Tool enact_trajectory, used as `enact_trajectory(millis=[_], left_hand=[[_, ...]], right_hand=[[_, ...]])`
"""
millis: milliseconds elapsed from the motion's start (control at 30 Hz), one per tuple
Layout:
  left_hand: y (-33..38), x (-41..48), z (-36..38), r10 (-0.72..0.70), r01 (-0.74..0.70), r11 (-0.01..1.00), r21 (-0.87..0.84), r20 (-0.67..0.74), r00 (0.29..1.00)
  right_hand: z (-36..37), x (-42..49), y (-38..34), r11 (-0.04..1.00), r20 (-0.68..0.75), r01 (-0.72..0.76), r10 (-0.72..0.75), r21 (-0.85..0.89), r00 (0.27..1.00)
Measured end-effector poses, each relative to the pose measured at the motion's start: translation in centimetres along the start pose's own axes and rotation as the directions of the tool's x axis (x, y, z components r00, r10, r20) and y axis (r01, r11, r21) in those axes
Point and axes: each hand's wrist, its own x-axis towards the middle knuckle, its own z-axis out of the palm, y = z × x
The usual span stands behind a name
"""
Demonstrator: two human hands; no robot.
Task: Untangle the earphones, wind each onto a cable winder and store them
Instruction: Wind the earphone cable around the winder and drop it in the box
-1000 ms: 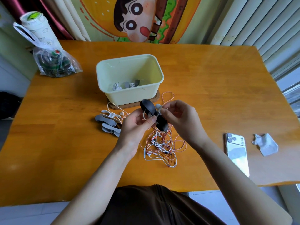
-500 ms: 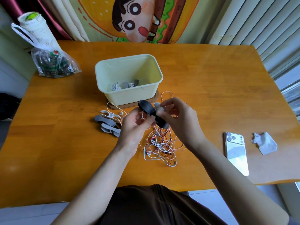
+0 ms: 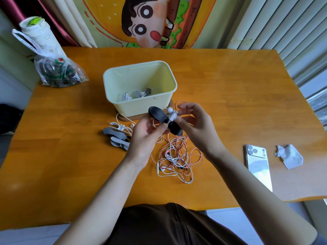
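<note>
Head view — pinched black cable winder [image 3: 157, 115] in left hand [image 3: 143, 138], gripped white earphone [image 3: 173, 116] in right hand [image 3: 196, 128]; judged it limp, light, snag-prone — best taken near bud [image 3: 170, 109].

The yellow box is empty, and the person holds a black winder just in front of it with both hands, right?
Not quite. The head view shows the yellow box is not empty: a few wound earphones lie at its bottom. The rest holds: the left hand and right hand both hold the black winder just in front of it.
</note>
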Motion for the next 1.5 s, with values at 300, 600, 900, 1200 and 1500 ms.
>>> enact_trajectory(millis=[300,600,900,1200,1500], left_hand=[[-0.5,0.8,-0.9,-0.148,0.128,0.984,-0.122,-0.168,0.975],[0.3,3.6,-2.9,-0.067,0.099,0.983,0.157,-0.196,0.978],[1.1,9.0,-9.3,0.247,0.008,0.467,0.884,-0.139,0.959],[-0.1,10.9,-11.2,0.242,-0.007,0.294,0.956,-0.067,0.968],[-0.6,11.2,-12.0,0.288,-0.07,0.293,0.954,-0.018,0.957]], right_hand=[[1.0,0.0,1.4,0.976,-0.1,-0.026,0.004,-0.214,0.995],[1.5,3.2,0.9,0.962,0.093,-0.273,0.272,-0.005,0.958],[2.7,14.8,1.8,0.929,-0.01,-0.041,0.04,-0.368,0.999],[7.7,23.3,4.7,0.691,0.292,0.091,0.178,-0.717,0.94],[11.3,25.5,6.3,0.626,0.372,0.081,0.35,-0.776,0.86]])
